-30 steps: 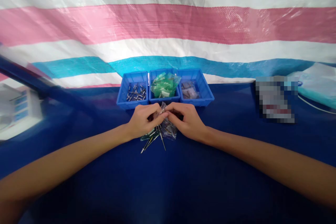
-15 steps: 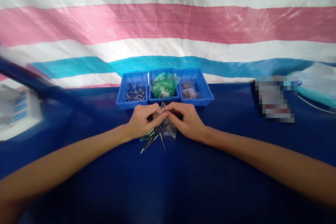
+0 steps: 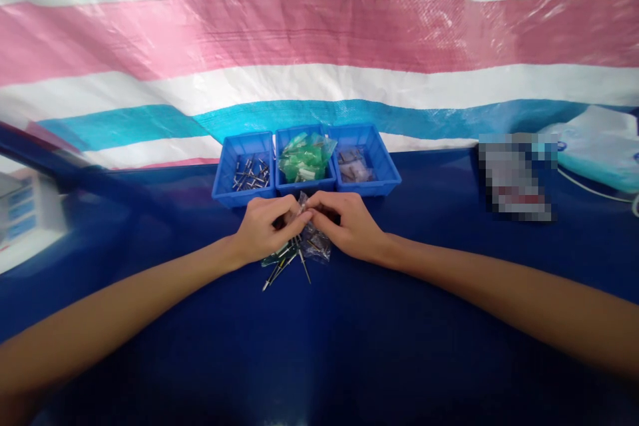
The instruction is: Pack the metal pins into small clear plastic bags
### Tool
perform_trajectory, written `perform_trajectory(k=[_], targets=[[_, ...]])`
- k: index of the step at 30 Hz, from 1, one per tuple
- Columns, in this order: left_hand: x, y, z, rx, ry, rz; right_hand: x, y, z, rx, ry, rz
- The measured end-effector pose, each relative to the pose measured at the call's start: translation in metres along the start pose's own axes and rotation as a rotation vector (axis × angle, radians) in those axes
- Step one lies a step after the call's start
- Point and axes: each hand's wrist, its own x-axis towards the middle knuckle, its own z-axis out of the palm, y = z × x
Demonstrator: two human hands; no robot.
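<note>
Both hands meet at the middle of the blue table, fingertips pinched together on a clear plastic bag (image 3: 315, 243). My left hand (image 3: 268, 229) closes on the bag's upper edge from the left. From the right, my right hand (image 3: 349, 225) pinches the same edge. Small dark pieces show inside the bag, which hangs below the fingertips. Several metal rivets (image 3: 285, 267) lie just beneath my left hand, beside a green packet (image 3: 272, 257) that it partly covers.
Behind the hands stand three blue bins: one with rivets (image 3: 218, 181), one with green bags (image 3: 305, 158), one with clear bags (image 3: 389, 173). A white device (image 3: 37, 219) is at the left. A blurred-out flat item (image 3: 516, 180) and a white-and-teal package (image 3: 599, 146) lie at the right.
The whole view has shifted slightly, so the bins and hands appear a little further left and higher. Both hands keep their pinch on the clear bag.
</note>
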Motion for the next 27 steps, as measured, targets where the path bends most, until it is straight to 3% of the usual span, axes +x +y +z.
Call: perform_trajectory(k=[27], targets=[[-0.0013,-0.0022,0.0006,0.008,-0.050,-0.030,0.0023,0.0000,-0.0008,-0.019,-0.049,0.034]])
